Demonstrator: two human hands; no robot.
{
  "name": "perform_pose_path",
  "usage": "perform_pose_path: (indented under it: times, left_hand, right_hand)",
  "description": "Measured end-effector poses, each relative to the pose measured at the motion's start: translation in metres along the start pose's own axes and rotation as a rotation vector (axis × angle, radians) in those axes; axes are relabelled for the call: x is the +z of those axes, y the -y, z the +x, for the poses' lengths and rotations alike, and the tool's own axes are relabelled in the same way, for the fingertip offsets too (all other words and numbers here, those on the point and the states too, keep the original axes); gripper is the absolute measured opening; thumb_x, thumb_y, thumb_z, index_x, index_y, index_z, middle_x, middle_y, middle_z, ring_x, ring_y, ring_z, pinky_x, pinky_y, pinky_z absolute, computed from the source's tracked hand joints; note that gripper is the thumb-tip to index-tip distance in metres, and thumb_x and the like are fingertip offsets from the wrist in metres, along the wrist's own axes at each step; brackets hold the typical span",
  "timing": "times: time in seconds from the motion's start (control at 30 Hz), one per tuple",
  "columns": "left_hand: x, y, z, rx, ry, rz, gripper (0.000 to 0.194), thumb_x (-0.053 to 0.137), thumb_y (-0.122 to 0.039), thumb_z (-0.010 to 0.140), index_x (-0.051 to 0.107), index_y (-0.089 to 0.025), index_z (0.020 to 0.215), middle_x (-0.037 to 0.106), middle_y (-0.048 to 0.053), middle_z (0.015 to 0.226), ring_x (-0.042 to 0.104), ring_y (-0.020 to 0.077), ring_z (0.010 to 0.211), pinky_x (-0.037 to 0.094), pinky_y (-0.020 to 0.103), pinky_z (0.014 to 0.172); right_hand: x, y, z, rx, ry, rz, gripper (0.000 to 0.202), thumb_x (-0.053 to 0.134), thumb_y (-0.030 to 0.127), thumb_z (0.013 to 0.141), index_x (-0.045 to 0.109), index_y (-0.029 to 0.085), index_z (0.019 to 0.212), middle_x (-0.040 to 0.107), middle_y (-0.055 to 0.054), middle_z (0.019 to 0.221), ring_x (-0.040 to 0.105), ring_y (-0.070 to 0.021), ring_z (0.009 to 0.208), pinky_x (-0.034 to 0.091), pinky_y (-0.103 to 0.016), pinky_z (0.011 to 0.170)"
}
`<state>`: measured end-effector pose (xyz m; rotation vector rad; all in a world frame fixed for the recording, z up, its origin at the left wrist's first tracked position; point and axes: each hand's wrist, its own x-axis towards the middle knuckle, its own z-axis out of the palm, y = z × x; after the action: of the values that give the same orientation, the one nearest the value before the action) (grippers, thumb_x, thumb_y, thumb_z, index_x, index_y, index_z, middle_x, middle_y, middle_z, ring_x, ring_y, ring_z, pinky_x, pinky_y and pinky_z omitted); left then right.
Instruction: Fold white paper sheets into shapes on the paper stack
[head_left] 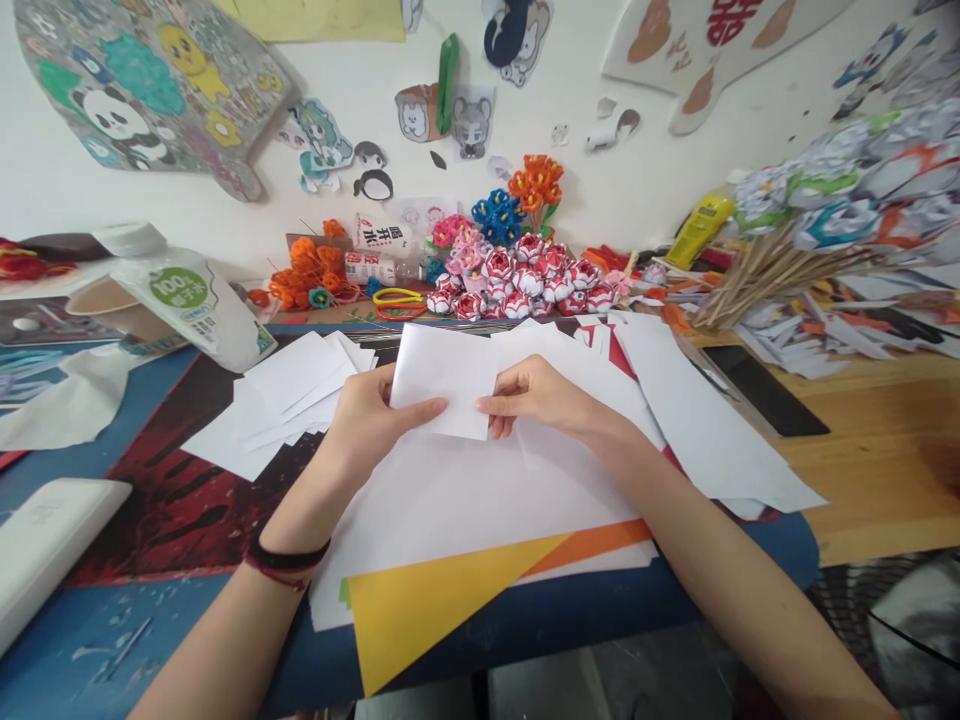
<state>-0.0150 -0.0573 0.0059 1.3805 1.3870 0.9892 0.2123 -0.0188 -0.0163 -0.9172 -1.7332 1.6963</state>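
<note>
A small white sheet of paper [446,370] is held up between my hands, above larger white sheets [450,490] on the desk. My left hand [379,405] pinches its left side, thumb across the front and fingers behind. At the lower right edge, my right hand [529,395] grips the same sheet between thumb and fingers. Whether the sheet is folded or single I cannot tell. Under the large sheets, yellow paper [427,600] and orange paper [592,545] stick out toward me. Left of my left hand lie several cut white pieces [292,385].
A white bottle [191,295] stands tilted at the left, beyond a white box-like device [56,545]. Red-and-white paper flowers [525,280] line the back. Loose white sheets [705,410], a dark phone-like slab [765,390] and flowers on sticks [757,275] are on the right.
</note>
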Motion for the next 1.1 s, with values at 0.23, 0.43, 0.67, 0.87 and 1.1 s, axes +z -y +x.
perform_pose_path:
  times: [0.23, 0.43, 0.67, 0.87, 1.1]
  left_hand:
    - [-0.0013, -0.0003, -0.0015, -0.016, 0.005, 0.005, 0.046, 0.085, -0.043, 0.06, 0.074, -0.013, 0.093, 0.076, 0.008, 0.09, 0.07, 0.0242, 0.077, 0.056, 0.029, 0.062]
    - [-0.0013, 0.0009, -0.0009, 0.002, 0.041, 0.024, 0.047, 0.085, -0.043, 0.061, 0.074, -0.015, 0.096, 0.077, 0.008, 0.093, 0.071, 0.0256, 0.08, 0.057, 0.03, 0.064]
    - [-0.0008, 0.0026, 0.0005, 0.007, 0.029, 0.038, 0.048, 0.085, -0.044, 0.06, 0.074, -0.013, 0.095, 0.077, 0.01, 0.093, 0.071, 0.0265, 0.08, 0.057, 0.031, 0.065]
    - [0.0, 0.0005, -0.0007, 0.004, 0.032, 0.044, 0.047, 0.085, -0.044, 0.061, 0.074, -0.014, 0.094, 0.077, 0.009, 0.093, 0.071, 0.0264, 0.081, 0.057, 0.031, 0.065]
    - [0.0001, 0.002, -0.0004, 0.008, 0.038, 0.054, 0.048, 0.085, -0.045, 0.061, 0.074, -0.013, 0.095, 0.077, 0.011, 0.094, 0.071, 0.0291, 0.085, 0.058, 0.033, 0.067]
  right_hand:
    - [0.0001, 0.0025, 0.0004, -0.052, -0.091, -0.028, 0.043, 0.075, 0.054, 0.073, 0.068, 0.011, 0.07, 0.071, -0.007, 0.065, 0.066, -0.0144, 0.057, 0.054, -0.026, 0.059]
    - [-0.0028, 0.0012, 0.0013, -0.211, -0.275, -0.024, 0.043, 0.073, 0.055, 0.075, 0.068, 0.013, 0.069, 0.068, -0.004, 0.062, 0.063, -0.013, 0.056, 0.051, -0.026, 0.057]
    - [0.0002, 0.0058, -0.0012, -0.239, -0.341, -0.067, 0.042, 0.074, 0.055, 0.074, 0.067, 0.015, 0.062, 0.066, -0.004, 0.059, 0.06, -0.0128, 0.053, 0.048, -0.026, 0.055]
    - [0.0009, 0.0073, -0.0027, -0.268, -0.354, -0.044, 0.038, 0.076, 0.05, 0.073, 0.068, 0.015, 0.062, 0.065, -0.003, 0.058, 0.059, -0.0122, 0.053, 0.049, -0.026, 0.054]
    - [0.0004, 0.0056, -0.002, -0.246, -0.361, -0.045, 0.04, 0.077, 0.052, 0.071, 0.068, 0.015, 0.061, 0.065, -0.004, 0.058, 0.059, -0.0128, 0.053, 0.049, -0.026, 0.055]
